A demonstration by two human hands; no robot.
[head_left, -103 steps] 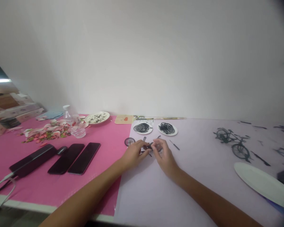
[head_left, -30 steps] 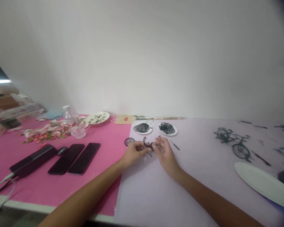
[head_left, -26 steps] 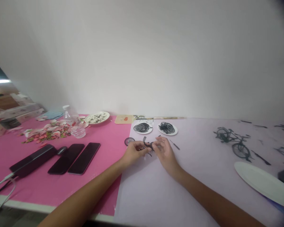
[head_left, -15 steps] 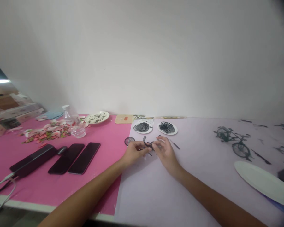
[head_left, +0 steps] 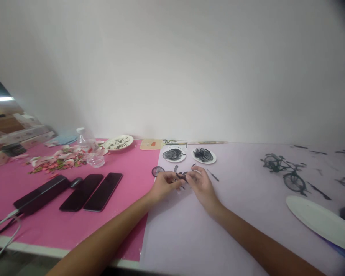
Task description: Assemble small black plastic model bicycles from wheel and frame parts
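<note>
A pink cover [head_left: 132, 218] spreads at left, a pale sheet [head_left: 184, 237] at right. On the right, a white oval plate [head_left: 319, 220] lies nearer than a black model bicycle [head_left: 286, 168]. Centrally, the left hand [head_left: 163, 186] and right hand [head_left: 202, 186] are pinched nearly closed. Beyond sit two small plates [head_left: 214, 158] of black parts [head_left: 203, 155]. A spoked wheel [head_left: 158, 171] lies near the left hand; both hands grip a small dark piece [head_left: 182, 176] between them, over the sheet.

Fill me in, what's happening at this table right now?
A person's left hand and right hand pinch a small dark part over the pale side of the table. A spoked wheel lies beside the left hand, a dark-handled tool beside the right. Two white plates of black parts sit beyond them, and a bicycle model is off to the right.
</note>
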